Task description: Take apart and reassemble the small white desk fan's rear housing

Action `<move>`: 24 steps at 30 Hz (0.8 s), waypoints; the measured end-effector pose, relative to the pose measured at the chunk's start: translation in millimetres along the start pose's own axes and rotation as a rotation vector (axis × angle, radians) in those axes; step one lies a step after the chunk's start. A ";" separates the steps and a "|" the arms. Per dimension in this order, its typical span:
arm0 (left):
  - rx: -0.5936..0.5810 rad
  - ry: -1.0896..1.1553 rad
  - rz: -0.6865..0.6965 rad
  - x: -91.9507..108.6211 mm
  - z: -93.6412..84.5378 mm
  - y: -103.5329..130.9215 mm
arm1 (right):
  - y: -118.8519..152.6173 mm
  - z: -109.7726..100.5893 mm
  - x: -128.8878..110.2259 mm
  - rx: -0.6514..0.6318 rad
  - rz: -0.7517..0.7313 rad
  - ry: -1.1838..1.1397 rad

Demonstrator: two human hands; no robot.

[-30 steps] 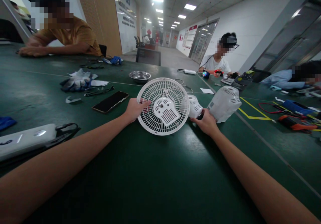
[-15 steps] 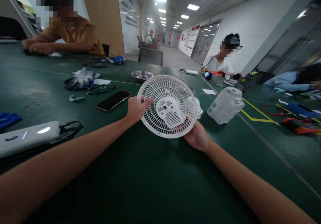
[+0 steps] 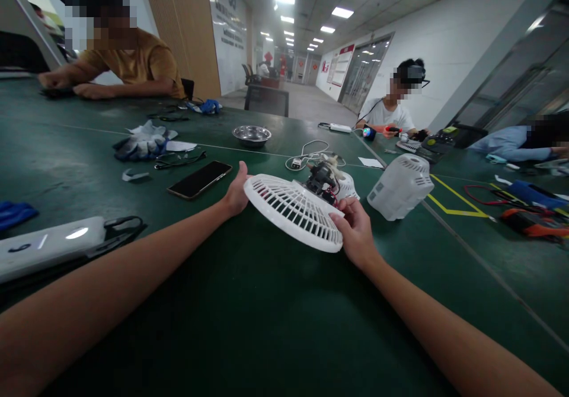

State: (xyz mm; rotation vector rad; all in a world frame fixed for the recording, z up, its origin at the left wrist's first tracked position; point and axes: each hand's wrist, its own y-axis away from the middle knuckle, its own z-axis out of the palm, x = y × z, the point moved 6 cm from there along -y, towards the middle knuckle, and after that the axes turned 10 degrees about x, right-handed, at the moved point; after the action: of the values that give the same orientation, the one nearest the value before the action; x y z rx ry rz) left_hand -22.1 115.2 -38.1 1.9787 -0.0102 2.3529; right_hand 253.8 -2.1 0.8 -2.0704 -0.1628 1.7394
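Observation:
A round white fan grille is tilted above the green table, its open slats facing down toward me. A dark motor with wires sits on its far side. My right hand grips the grille's right edge between thumb and fingers. At the left edge, my left hand has its thumb raised and apart, the palm against the rim; its other fingers are partly hidden. Behind the motor lie a white slotted part and a coiled white cable with a plug.
Right of the grille stands a white plastic housing. Leftward lie a phone, gloves and a white power strip. A metal bowl is farther back. Other people sit at the table's far side and right.
The grille has tipped from facing me to nearly flat, exposing the motor behind it. My left thumb has come off the slats, and my right hand has moved up along the edge.

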 end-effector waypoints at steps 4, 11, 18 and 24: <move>-0.187 0.097 -0.204 -3.7 5.6 4.1 | 1.2 6.1 1.8 -0.067 -0.108 0.140; -0.132 -0.003 -0.266 -11.2 3.1 1.0 | 2.2 13.4 -4.6 -0.186 -0.241 0.440; -0.084 0.004 -0.212 -5.4 5.8 4.1 | -17.3 -14.7 -9.4 0.015 -0.428 0.525; -0.077 -0.016 -0.199 -10.1 1.8 -1.0 | -52.1 -52.1 32.6 0.186 -0.267 0.724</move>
State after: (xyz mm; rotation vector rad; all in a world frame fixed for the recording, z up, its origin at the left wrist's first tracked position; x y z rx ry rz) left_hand -18.6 115.6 -47.8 1.8686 0.0893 2.1793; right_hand 320.2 43.6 -2.1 -2.2665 -0.0479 0.7513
